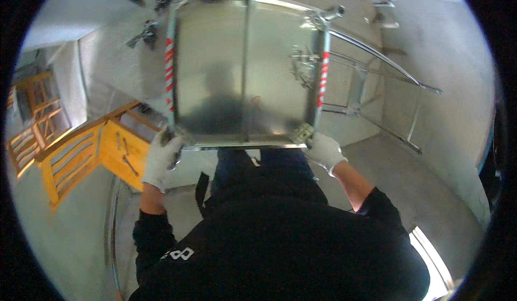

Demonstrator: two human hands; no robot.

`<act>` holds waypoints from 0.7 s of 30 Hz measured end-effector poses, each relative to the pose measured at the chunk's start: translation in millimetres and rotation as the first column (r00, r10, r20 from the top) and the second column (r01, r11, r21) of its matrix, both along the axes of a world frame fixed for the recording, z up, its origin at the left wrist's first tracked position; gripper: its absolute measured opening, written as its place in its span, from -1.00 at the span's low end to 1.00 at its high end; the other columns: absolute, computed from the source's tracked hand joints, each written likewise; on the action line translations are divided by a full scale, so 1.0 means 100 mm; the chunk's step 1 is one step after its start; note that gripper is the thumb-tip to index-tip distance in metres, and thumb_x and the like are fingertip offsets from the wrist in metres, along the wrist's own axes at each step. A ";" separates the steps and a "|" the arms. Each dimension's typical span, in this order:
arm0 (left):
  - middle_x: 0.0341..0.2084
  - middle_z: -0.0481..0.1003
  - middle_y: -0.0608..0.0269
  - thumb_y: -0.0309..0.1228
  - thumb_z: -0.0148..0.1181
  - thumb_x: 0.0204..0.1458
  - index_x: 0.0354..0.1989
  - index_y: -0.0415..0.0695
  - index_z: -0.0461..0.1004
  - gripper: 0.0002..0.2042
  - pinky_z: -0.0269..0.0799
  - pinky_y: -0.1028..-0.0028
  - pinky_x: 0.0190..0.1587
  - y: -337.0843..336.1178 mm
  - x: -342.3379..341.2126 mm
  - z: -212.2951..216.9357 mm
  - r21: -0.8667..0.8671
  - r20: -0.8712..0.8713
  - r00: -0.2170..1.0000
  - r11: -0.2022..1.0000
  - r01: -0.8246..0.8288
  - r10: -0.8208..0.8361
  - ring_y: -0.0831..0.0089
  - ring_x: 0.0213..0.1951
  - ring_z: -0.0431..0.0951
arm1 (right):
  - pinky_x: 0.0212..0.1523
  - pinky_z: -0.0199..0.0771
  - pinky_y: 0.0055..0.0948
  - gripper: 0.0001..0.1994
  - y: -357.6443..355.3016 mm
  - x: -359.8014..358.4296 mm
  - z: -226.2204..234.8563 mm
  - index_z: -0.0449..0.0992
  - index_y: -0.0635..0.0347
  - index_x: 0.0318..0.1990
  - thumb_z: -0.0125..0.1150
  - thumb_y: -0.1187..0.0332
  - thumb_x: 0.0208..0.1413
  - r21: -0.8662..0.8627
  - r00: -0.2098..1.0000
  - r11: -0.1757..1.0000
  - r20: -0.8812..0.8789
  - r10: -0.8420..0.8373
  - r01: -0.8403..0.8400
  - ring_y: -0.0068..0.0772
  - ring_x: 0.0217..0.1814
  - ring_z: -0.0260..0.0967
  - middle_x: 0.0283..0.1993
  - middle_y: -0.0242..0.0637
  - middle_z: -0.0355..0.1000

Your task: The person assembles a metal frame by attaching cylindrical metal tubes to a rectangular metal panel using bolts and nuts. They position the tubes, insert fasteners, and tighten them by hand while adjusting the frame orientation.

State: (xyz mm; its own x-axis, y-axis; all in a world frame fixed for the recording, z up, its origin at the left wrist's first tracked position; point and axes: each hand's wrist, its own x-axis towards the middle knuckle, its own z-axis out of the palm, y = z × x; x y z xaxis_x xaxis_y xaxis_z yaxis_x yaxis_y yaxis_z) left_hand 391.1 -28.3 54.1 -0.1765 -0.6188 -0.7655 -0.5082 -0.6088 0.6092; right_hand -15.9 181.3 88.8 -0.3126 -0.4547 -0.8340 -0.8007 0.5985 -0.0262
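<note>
A metal-sheeted platform panel [212,42] is straight ahead of the person, its near edge just in front of the dark-clad legs [269,177]. A raised seam [245,69] runs down its middle, away from the body, and strips of red-and-white tape [169,75] mark both side rails. The outline looks close to square, so no clear long axis shows; the near edge runs crosswise, from one hand to the other.

Each hand wears a white glove. The left hand [162,155] is at the near left corner and the right hand [326,151] at the near right corner, so neither is nearer to the panel, which extends forward from between them. The right fingers are curled against the corner, beside a corner fitting [302,133]. The left fingers seem closed around the corner too, but blur and dark metal there make it hard to tell exactly what they grip.

A cluster of metal fittings [305,61] appears at the panel's right side. Beyond that side is a tubular metal frame [377,57]. To the left, wrenches [130,165] lie on a yellow wooden chair [110,139].
</note>
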 end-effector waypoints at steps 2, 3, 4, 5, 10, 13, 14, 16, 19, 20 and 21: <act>-0.35 0.53 0.18 -0.42 0.26 -0.02 0.12 -0.21 0.36 -0.52 0.47 0.45 -0.29 0.19 -0.20 0.30 -0.357 0.277 0.946 0.896 0.262 -0.166 0.31 -0.34 0.56 | -0.10 0.48 -0.05 -0.74 -0.01 0.05 0.02 0.53 0.23 -0.18 0.14 0.35 -0.04 0.019 0.999 0.999 -0.028 0.047 -0.047 0.09 -0.11 0.50 -0.20 0.07 0.52; -0.34 0.54 0.15 -0.44 0.26 -0.04 0.10 -0.19 0.38 -0.54 0.48 0.43 -0.25 0.26 -0.27 0.39 -0.453 0.375 0.909 0.820 0.351 -0.182 0.25 -0.31 0.57 | -0.12 0.48 -0.06 -0.77 0.01 0.04 -0.04 0.52 0.22 -0.20 0.13 0.36 -0.01 0.042 0.995 0.995 -0.035 0.097 -0.096 0.06 -0.15 0.52 -0.22 0.04 0.53; -0.34 0.55 0.13 -0.46 0.25 -0.06 0.08 -0.18 0.40 -0.55 0.49 0.40 -0.21 0.33 -0.35 0.46 -0.526 0.473 0.864 0.732 0.432 -0.170 0.19 -0.27 0.59 | -0.13 0.48 -0.05 -0.78 0.04 0.04 -0.03 0.50 0.22 -0.21 0.13 0.33 0.00 0.009 0.993 0.996 -0.075 0.095 -0.094 0.06 -0.16 0.52 -0.23 0.03 0.53; -0.34 0.55 0.11 -0.48 0.25 -0.08 0.04 -0.16 0.44 -0.57 0.49 0.40 -0.21 0.35 -0.37 0.45 -0.547 0.477 0.869 0.729 0.411 -0.132 0.18 -0.26 0.59 | -0.14 0.48 -0.04 -0.76 0.04 0.05 -0.03 0.48 0.22 -0.20 0.15 0.30 0.00 0.012 0.993 0.996 -0.076 0.085 -0.084 0.06 -0.17 0.52 -0.25 0.03 0.53; -0.40 0.55 0.10 -0.54 0.26 -0.14 -0.27 -0.17 0.54 -0.80 0.49 0.36 -0.31 0.44 -0.31 0.39 -0.623 0.422 0.906 0.712 0.324 -0.043 0.20 -0.38 0.59 | -0.15 0.46 -0.03 -0.68 0.16 -0.05 -0.14 0.43 0.24 -0.17 0.22 0.23 -0.03 -0.003 0.992 0.994 -0.069 0.107 -0.108 0.09 -0.19 0.51 -0.30 0.05 0.52; -0.43 0.55 0.12 -0.52 0.28 -0.12 -0.27 -0.17 0.54 -0.80 0.47 0.42 -0.33 0.41 -0.29 0.31 -0.669 0.370 0.928 0.682 0.296 -0.040 0.28 -0.43 0.57 | -0.14 0.45 -0.02 -0.66 0.08 -0.09 -0.13 0.43 0.25 -0.17 0.25 0.23 -0.06 0.035 0.996 0.997 -0.052 0.074 -0.073 0.12 -0.17 0.49 -0.26 0.05 0.52; -0.43 0.55 0.13 -0.52 0.29 -0.12 -0.26 -0.17 0.54 -0.80 0.47 0.44 -0.33 0.42 -0.29 0.34 -0.633 0.360 0.933 0.728 0.264 -0.025 0.31 -0.43 0.57 | -0.14 0.45 -0.02 -0.65 0.09 -0.09 -0.14 0.43 0.25 -0.17 0.26 0.23 -0.07 0.054 0.995 0.995 -0.054 0.086 -0.083 0.12 -0.15 0.49 -0.24 0.05 0.52; -0.42 0.56 0.15 -0.52 0.31 -0.12 -0.25 -0.18 0.54 -0.79 0.46 0.48 -0.33 0.42 -0.35 0.43 -0.589 0.295 0.954 0.795 0.144 0.045 0.36 -0.44 0.57 | -0.12 0.44 -0.03 -0.64 0.16 -0.13 -0.16 0.43 0.24 -0.17 0.27 0.21 -0.08 0.082 0.990 0.990 -0.079 0.118 -0.111 0.11 -0.13 0.48 -0.20 0.05 0.51; -0.39 0.58 0.14 -0.54 0.31 -0.12 -0.26 -0.20 0.53 -0.79 0.46 0.50 -0.32 0.49 -0.37 0.40 -0.599 0.133 0.967 0.795 -0.097 0.217 0.39 -0.42 0.57 | -0.10 0.44 -0.06 -0.56 0.11 -0.10 -0.14 0.43 0.23 -0.14 0.34 0.14 -0.13 0.103 0.993 0.990 -0.057 0.107 -0.100 0.09 -0.11 0.48 -0.21 0.05 0.51; -0.37 0.59 0.13 -0.55 0.31 -0.12 -0.27 -0.21 0.53 -0.80 0.47 0.50 -0.32 0.50 -0.38 0.36 -0.618 0.084 0.962 0.771 -0.154 0.259 0.39 -0.41 0.57 | -0.10 0.44 -0.07 -0.54 0.07 -0.09 -0.12 0.43 0.23 -0.14 0.35 0.13 -0.14 0.118 0.993 0.988 -0.052 0.110 -0.103 0.09 -0.12 0.48 -0.22 0.04 0.51; -0.36 0.59 0.12 -0.57 0.30 -0.12 -0.29 -0.22 0.53 -0.82 0.47 0.49 -0.31 0.52 -0.37 0.30 -0.657 0.062 0.962 0.737 -0.161 0.264 0.37 -0.39 0.58 | -0.10 0.45 -0.08 -0.50 0.09 -0.11 -0.12 0.44 0.21 -0.12 0.39 0.09 -0.16 0.098 0.991 0.988 -0.043 0.123 -0.119 0.08 -0.13 0.48 -0.24 0.01 0.52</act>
State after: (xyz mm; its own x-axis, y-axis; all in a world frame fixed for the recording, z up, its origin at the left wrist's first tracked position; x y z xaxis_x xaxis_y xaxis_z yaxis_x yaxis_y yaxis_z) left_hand 353.6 23.4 83.9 0.0971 -0.9788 -0.1802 -0.5248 -0.2042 0.8264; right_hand -26.5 190.8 76.6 -0.3018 -0.4109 -0.8603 -0.8663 0.4950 0.0675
